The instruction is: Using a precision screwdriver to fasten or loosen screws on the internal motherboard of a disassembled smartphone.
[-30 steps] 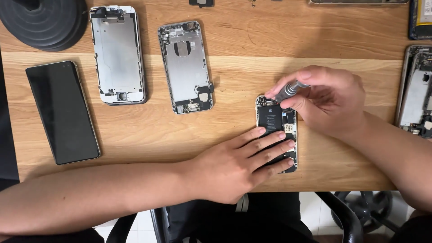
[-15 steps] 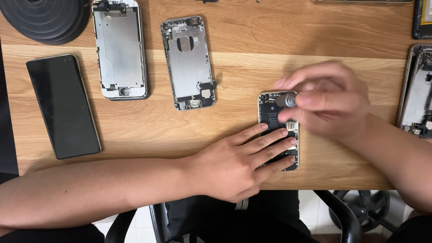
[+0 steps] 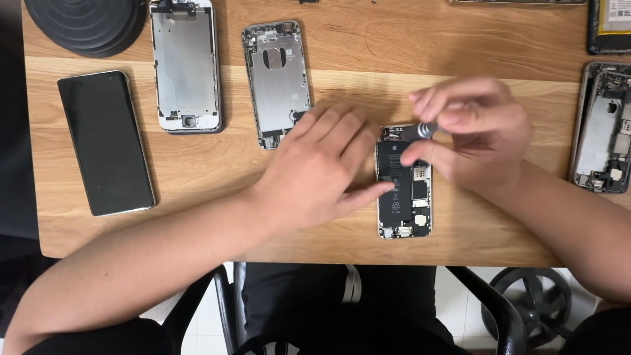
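Observation:
An opened phone (image 3: pixel 405 197) with its black battery and circuit board showing lies on the wooden table (image 3: pixel 197 177). My right hand (image 3: pixel 476 135) is over the phone's top end, fingers closed on a small grey screwdriver (image 3: pixel 422 131). My left hand (image 3: pixel 322 167) hovers just left of the phone with fingers spread; its thumb tip reaches the phone's left edge. It holds nothing.
A bare metal phone housing (image 3: pixel 279 79) and a silver display frame (image 3: pixel 185 66) lie further back. A black phone (image 3: pixel 105 141) lies at the left, a black round mat (image 3: pixel 85 23) at the back left. Another opened phone (image 3: pixel 601 128) sits at the right edge.
My left hand has lifted off the opened phone and moved up and to the left. My right hand has risen slightly with the screwdriver.

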